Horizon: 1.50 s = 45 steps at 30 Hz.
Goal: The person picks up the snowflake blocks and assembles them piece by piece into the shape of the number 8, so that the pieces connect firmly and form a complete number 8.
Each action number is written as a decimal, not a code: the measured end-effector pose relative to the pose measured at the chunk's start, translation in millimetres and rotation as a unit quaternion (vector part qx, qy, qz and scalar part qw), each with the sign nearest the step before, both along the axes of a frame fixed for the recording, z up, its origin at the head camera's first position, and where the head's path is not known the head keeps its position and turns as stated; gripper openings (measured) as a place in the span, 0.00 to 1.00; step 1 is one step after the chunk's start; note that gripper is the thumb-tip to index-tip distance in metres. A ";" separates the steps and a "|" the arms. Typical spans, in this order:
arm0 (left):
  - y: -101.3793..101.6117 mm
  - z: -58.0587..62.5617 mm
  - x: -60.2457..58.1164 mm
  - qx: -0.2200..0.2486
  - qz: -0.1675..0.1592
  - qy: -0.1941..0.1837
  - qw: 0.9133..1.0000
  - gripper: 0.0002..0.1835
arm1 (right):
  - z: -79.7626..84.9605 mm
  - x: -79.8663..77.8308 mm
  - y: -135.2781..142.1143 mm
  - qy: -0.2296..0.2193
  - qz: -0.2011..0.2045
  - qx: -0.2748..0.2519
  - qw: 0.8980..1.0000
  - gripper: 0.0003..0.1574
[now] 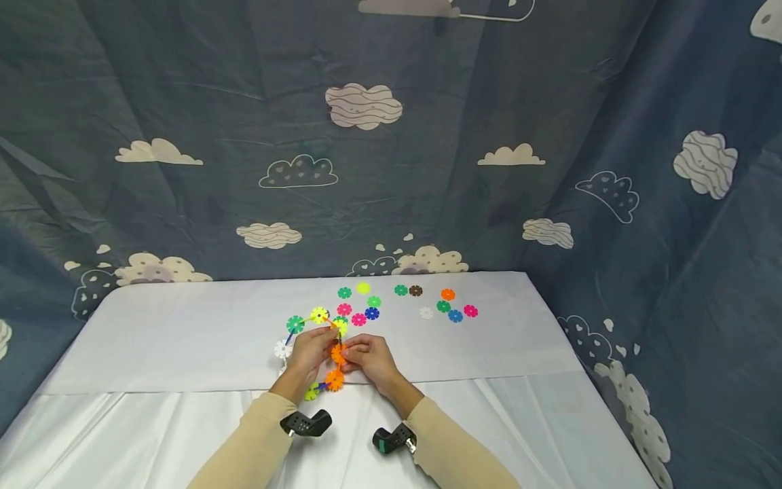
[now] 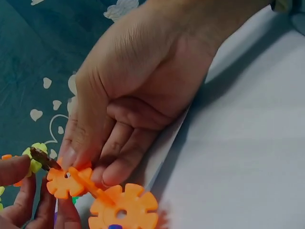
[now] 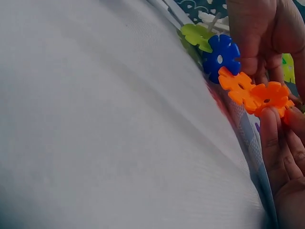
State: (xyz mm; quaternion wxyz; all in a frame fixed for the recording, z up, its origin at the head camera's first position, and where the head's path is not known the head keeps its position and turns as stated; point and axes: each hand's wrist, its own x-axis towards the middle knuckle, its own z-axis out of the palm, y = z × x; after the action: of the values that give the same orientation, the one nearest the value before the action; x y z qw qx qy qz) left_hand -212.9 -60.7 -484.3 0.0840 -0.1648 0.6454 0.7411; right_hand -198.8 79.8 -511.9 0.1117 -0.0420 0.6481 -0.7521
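Observation:
A ring of interlocking flower-shaped plastic discs rests between my two hands, with a green disc [image 1: 295,324], a yellow disc [image 1: 320,314], a white disc [image 1: 283,350] and others joined edge to edge. My right hand [image 1: 369,356] pinches an orange disc [image 2: 66,183] between thumb and fingers. Joined below it is another orange disc [image 1: 334,380], with a blue disc [image 3: 221,58] further along. My left hand [image 1: 313,350] reaches over the ring and pinches a brown disc [image 2: 43,158], which sits between the orange disc and a yellow-green one [image 2: 34,164]. Parts of the ring are hidden behind my left hand.
Loose discs lie flat on the white table [image 1: 183,339] beyond and right of the ring, among them pink [image 1: 358,319], dark blue [image 1: 372,313], brown [image 1: 415,291] and orange [image 1: 448,294] ones. A dark cloud-patterned curtain [image 1: 427,204] hangs behind the table and along its right side.

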 end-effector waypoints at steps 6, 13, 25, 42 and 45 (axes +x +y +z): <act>-3.6 -4.4 -1.5 0.005 -0.017 0.018 1.000 0.13 | 3.3 -8.9 5.1 -0.009 0.044 0.029 0.999 0.11; -6.1 -4.8 -1.8 0.002 -0.028 0.041 0.999 0.14 | 2.5 -49.7 24.5 0.011 -0.015 0.130 0.991 0.16; -5.5 -6.2 5.7 -0.022 -0.042 0.086 0.995 0.15 | 7.9 -70.8 13.3 0.006 -0.055 0.356 0.933 0.10; -1.9 -7.9 9.2 0.065 -0.016 0.104 0.992 0.23 | 11.2 -63.2 16.5 0.091 0.020 0.427 0.899 0.09; -1.8 -8.1 9.8 0.063 -0.019 0.101 0.993 0.24 | 11.5 -62.3 17.3 0.098 0.031 0.447 0.888 0.13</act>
State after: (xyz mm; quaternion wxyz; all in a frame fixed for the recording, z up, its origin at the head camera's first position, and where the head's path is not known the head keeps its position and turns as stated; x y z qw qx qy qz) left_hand -203.1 -62.5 -492.3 0.0430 -0.0711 0.6053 0.7916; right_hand -261.1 97.0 -500.4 0.0776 -0.0811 0.9220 -0.3707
